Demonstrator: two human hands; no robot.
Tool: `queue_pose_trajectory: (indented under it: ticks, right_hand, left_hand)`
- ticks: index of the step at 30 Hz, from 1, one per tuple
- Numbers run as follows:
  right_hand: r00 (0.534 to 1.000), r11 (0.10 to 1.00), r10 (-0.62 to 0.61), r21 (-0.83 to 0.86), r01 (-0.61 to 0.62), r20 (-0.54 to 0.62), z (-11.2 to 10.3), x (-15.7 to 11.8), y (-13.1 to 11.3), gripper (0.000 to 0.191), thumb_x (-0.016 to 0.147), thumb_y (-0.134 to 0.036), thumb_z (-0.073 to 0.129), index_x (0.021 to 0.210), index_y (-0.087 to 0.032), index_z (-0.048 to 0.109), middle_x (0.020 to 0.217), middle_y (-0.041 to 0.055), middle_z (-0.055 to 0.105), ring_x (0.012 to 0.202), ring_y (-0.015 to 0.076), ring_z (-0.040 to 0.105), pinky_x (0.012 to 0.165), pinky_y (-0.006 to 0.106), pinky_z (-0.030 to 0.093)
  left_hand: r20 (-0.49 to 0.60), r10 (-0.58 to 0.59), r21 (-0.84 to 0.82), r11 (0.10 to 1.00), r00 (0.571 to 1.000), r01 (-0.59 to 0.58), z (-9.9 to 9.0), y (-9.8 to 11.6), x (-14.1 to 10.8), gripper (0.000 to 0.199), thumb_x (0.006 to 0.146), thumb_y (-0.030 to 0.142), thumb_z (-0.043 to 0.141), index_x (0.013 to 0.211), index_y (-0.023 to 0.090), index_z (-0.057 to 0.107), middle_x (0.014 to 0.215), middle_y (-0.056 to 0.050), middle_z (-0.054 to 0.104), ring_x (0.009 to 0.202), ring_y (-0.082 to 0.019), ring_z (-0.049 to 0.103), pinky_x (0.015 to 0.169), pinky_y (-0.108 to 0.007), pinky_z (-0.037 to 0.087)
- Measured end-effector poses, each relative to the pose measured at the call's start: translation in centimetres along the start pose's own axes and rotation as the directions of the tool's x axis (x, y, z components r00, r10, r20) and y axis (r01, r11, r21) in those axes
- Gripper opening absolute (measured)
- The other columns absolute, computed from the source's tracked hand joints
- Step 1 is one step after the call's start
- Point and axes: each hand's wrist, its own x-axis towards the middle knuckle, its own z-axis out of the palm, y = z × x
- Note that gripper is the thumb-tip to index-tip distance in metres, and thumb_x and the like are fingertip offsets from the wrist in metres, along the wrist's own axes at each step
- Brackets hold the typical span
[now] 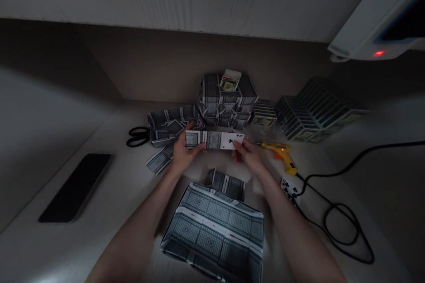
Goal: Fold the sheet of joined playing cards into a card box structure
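Note:
A strip of playing cards (213,139) is stretched between my two hands, patterned backs at the left and an ace of clubs face at its right end. My left hand (183,152) pinches the strip's left end, thumb in front. At the right end, my right hand (247,154) holds the ace between thumb and fingers. Below them lies a large box shape made of cards (215,230), nearest to me. A smaller card piece (227,184) sits just behind it. An open card tray (174,126) with loose pieces stands behind my left hand, and loose cards (160,159) lie beside it.
Stacked card-covered boxes (227,97) stand at the back, an opened card packet (230,80) on top. Card packs (315,110) are at the right. A yellow glue gun (280,154) with a black cable (345,212), black scissors (137,136) and a dark phone (76,188) lie around.

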Motion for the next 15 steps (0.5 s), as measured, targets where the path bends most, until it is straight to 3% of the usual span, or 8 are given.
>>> queue_pose_trajectory:
  ticks: [5,8,10,13,15]
  right_hand:
    - [1.000,0.994,0.022,0.107,-0.021,-0.008,-0.07,0.19,-0.09,0.049,0.070,-0.068,0.040,0.071,-0.020,0.049,0.049,-0.0016,0.052,0.036,0.0095,0.045,0.035,0.022,0.033]
    - [0.998,0.977,0.043,0.205,-0.052,0.049,-0.25,0.14,-0.54,0.059,0.070,-0.074,0.027,0.076,-0.020,0.051,0.057,0.0009,0.054,0.040,0.0106,0.047,0.035,0.023,0.036]
    - [0.998,0.962,0.032,0.268,-0.046,0.054,-0.44,0.03,-0.80,0.051,0.073,-0.067,0.032,0.085,-0.022,0.052,0.066,0.0006,0.057,0.043,0.0114,0.049,0.037,0.024,0.039]
    - [0.999,0.952,-0.013,0.306,0.003,0.030,-0.72,-0.11,-0.78,0.028,0.070,-0.039,0.052,0.094,-0.025,0.052,0.077,-0.0015,0.059,0.047,0.0097,0.051,0.041,0.023,0.041]
    - [0.999,0.956,-0.031,0.292,0.027,0.012,-0.79,-0.15,-0.55,0.035,0.064,-0.025,0.057,0.098,-0.025,0.052,0.084,-0.0025,0.058,0.048,0.0080,0.051,0.041,0.022,0.041]
  left_hand:
    - [-0.037,-0.036,0.130,0.991,0.999,0.041,-0.13,-0.53,-0.17,0.024,0.064,0.032,0.066,0.079,0.013,0.063,0.067,-0.002,0.065,0.057,-0.016,0.061,0.056,-0.029,0.051]
    - [0.047,0.088,0.204,0.974,0.995,-0.096,-0.20,-0.42,-0.24,0.014,0.067,0.026,0.063,0.076,0.016,0.066,0.080,-0.004,0.068,0.077,-0.019,0.063,0.072,-0.032,0.050]
    - [0.132,0.200,0.208,0.952,0.971,-0.224,-0.26,-0.19,-0.17,0.015,0.068,0.020,0.059,0.080,0.020,0.067,0.090,-0.003,0.067,0.088,-0.019,0.061,0.082,-0.034,0.047]
    - [0.187,0.296,0.238,0.911,0.937,-0.336,-0.47,0.12,0.05,0.024,0.066,0.015,0.058,0.088,0.021,0.066,0.099,-0.004,0.063,0.096,-0.019,0.057,0.090,-0.037,0.041]
    - [0.223,0.293,0.252,0.904,0.930,-0.345,-0.71,0.25,0.17,0.040,0.063,0.015,0.060,0.103,0.020,0.060,0.109,-0.006,0.059,0.105,-0.021,0.051,0.095,-0.040,0.036]
